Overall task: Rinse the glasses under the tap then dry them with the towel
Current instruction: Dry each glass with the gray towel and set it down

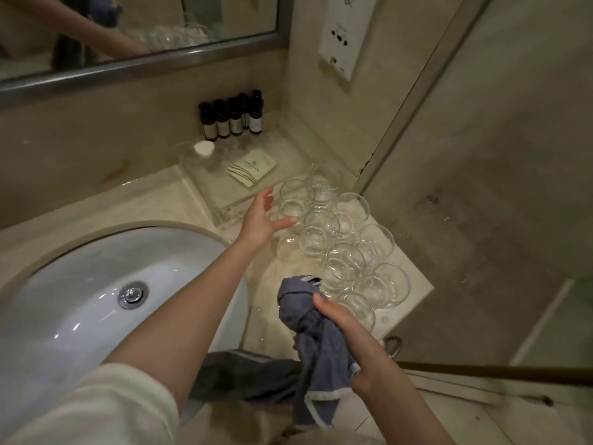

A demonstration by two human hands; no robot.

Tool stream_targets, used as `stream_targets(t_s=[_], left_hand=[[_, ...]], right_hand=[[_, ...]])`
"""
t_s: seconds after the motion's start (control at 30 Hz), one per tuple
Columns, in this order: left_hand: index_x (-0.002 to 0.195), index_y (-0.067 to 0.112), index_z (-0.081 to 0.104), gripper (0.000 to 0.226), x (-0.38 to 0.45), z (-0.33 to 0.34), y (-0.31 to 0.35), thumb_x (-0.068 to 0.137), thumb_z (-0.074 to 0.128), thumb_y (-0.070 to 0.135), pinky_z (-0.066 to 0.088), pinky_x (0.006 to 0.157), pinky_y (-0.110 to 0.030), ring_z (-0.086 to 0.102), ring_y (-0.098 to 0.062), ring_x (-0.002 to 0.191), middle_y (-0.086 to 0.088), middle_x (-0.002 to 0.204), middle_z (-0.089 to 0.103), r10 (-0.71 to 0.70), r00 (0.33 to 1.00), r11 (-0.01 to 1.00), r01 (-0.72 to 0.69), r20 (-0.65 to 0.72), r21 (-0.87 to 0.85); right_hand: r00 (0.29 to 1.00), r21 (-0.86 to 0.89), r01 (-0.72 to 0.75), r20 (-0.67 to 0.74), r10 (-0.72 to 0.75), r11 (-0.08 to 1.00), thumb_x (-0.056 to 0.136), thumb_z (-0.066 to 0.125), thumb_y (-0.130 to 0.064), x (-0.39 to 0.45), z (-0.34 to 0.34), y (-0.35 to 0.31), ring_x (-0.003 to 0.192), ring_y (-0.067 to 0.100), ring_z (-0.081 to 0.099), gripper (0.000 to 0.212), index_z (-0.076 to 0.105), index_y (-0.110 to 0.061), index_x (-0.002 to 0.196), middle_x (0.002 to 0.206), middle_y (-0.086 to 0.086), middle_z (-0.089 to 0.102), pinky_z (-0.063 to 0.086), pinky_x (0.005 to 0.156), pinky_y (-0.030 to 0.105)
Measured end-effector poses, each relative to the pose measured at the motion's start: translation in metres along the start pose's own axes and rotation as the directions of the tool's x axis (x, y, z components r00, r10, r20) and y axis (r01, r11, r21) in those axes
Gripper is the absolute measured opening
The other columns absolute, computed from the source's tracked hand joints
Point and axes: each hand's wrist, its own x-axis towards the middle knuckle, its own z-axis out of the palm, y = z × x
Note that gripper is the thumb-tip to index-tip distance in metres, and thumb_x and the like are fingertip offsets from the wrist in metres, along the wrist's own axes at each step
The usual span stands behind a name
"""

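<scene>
Head view, looking down at the corner of the bench (199, 194), right of the sink (80, 284). A cluster of clear round glasses (337, 242) crowds that corner, rims up, packed so close that many touch. The left hand (263, 216) is out over the near-left edge of the cluster, its grip released, fingers spread and relaxed, fingertips just beside the far-left glass (295, 200) but not closed round it. The right hand (349, 342) is nearer the body, grip clenched round a bunched blue-grey towel (317, 342), whose upper end hangs just above the nearest glasses.

These glasses look thin-walled, light, rigid and fragile, and if wet they will be slippery. With neighbours touching, lifting one carelessly could knock the rest. The safe hold, to my eye, is round the bowl of that far-left glass, thumb one side and fingers the other, lifting straight up. The towel is soft and will mould to the glass.

Behind the cluster sit a clear tray (224, 200) holding a small packet (252, 168), and a row of dark bottles (234, 118) against the wall.
</scene>
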Motion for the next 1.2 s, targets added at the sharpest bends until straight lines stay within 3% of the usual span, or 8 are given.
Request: stream_targets(t_s=[0.2,0.37,0.53,0.73,0.9,0.97,1.2], left_hand=[[0.153,0.022,0.024,0.095,0.021,-0.007,0.014,0.077,0.081,0.016,0.033,0.102,-0.027,0.034,-0.022,0.140,-0.007,0.154,0.035,0.048,0.979,0.995,-0.065,0.199,0.077],[0.153,0.022,0.024,0.099,0.034,-0.008,0.017,0.074,0.082,0.012,0.030,0.104,-0.023,0.032,-0.020,0.143,-0.006,0.156,0.033,0.033,0.954,0.992,-0.068,0.299,0.105],[0.147,0.022,0.035,0.094,0.044,-0.008,0.020,0.068,0.085,0.011,0.033,0.106,-0.027,0.036,-0.019,0.140,-0.003,0.150,0.040,0.019,0.934,0.990,-0.067,0.356,0.125],[0.143,0.021,0.040,0.089,0.037,-0.007,0.016,0.067,0.087,0.013,0.041,0.108,-0.037,0.042,-0.021,0.134,-0.002,0.145,0.045,0.025,0.964,0.994,-0.051,0.263,0.092],[0.143,0.020,0.041,0.090,0.016,-0.022,0.010,0.066,0.087,0.014,0.043,0.103,-0.036,0.044,-0.022,0.131,-0.003,0.143,0.046,0.018,0.987,0.997,-0.030,0.159,0.072],[0.141,0.022,0.043,0.087,0.001,-0.035,0.006,0.066,0.087,0.016,0.044,0.101,-0.035,0.045,-0.020,0.129,-0.002,0.142,0.047,-0.002,0.995,0.999,-0.002,0.099,0.036],[0.134,0.021,0.052,0.080,-0.084,-0.090,-0.005,0.064,0.088,0.012,0.046,0.091,-0.029,0.055,-0.020,0.117,-0.002,0.130,0.055,-0.076,0.984,0.985,0.048,-0.164,-0.166]], right_hand=[[1.000,0.010,0.009,-0.016,-0.009,1.000,0.073,0.065,-0.025,0.003,-0.001,-0.005,0.069,0.019,0.071,0.029,0.069,-0.011,0.098,0.086,0.009,0.074,0.056,0.064,0.029],[0.999,0.008,0.009,-0.037,-0.008,1.000,0.072,0.067,-0.026,0.008,-0.001,-0.008,0.077,0.021,0.072,0.026,0.075,-0.014,0.093,0.096,0.011,0.075,0.057,0.068,0.030],[1.000,0.026,0.017,-0.013,-0.017,1.000,0.076,0.064,-0.025,0.013,-0.003,-0.008,0.078,0.021,0.071,0.034,0.069,-0.010,0.107,0.097,0.012,0.074,0.057,0.066,0.028],[0.998,0.011,0.056,0.017,-0.056,0.998,0.081,0.070,-0.025,0.016,-0.003,-0.006,0.085,0.021,0.071,0.024,0.073,-0.012,0.102,0.103,0.012,0.073,0.057,0.071,0.028],[0.991,-0.081,0.127,0.044,-0.124,0.989,0.078,0.067,-0.026,0.018,0.001,0.001,0.104,0.023,0.067,0.042,0.067,-0.011,0.117,0.116,0.013,0.069,0.056,0.082,0.029],[0.988,-0.102,0.153,0.049,-0.148,0.983,0.080,0.073,-0.024,0.018,0.006,0.002,0.100,0.022,0.068,0.036,0.068,-0.013,0.114,0.114,0.012,0.070,0.055,0.079,0.029],[0.965,-0.060,0.253,0.087,-0.248,0.966,0.074,0.062,-0.025,0.019,0.025,0.012,0.093,0.019,0.071,0.039,0.066,-0.012,0.110,0.107,0.009,0.073,0.058,0.078,0.026]])
